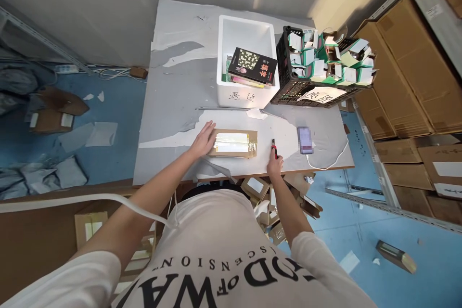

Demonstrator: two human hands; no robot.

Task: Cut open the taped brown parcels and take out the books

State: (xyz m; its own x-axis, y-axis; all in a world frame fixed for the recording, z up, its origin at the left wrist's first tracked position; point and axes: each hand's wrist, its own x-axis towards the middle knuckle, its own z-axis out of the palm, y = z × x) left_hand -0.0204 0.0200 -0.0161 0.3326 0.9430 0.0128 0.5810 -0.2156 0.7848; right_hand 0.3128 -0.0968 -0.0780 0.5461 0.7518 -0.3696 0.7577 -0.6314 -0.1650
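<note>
A small brown cardboard box (253, 147) lies on the worktable with a white label and shiny tape along its top. My left hand (203, 141) grips the left end of this box, its fingers reaching along the far corner. To the right of the box, my right hand (275, 165) is closed around a red and black utility knife (274, 147) near the table's front edge. The knife points away from me and is apart from the box. Whether its blade is out cannot be made out.
Behind the box stands a white foam bin (236, 96) with books (253, 66) in it. Beside it, a black crate (288, 89) holds many small cartons. A phone (305, 140) with a white cable lies at right. Cardboard boxes (256, 186) are heaped below the table edge.
</note>
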